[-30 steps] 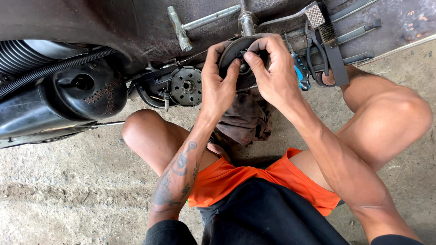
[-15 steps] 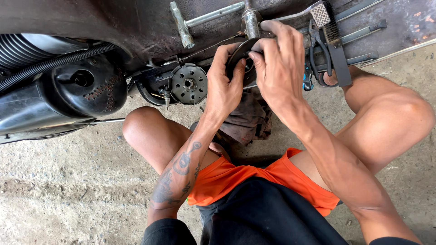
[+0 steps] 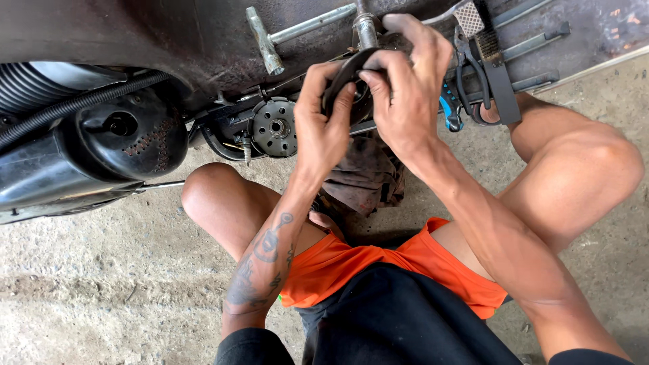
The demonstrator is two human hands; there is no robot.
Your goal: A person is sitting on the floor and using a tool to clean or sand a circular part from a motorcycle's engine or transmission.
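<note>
Dark round part (image 3: pixel 346 74), gripped between left hand (image 3: pixel 323 125), right hand (image 3: pixel 409 91)

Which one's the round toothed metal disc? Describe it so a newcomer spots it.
Start at the big black muffler on the left. Just right of it, under the dark body edge, sits the round toothed metal disc, left of the left hand. Unlike the black ring both hands grip, it lies untouched, grey, with a centre hole.
</note>
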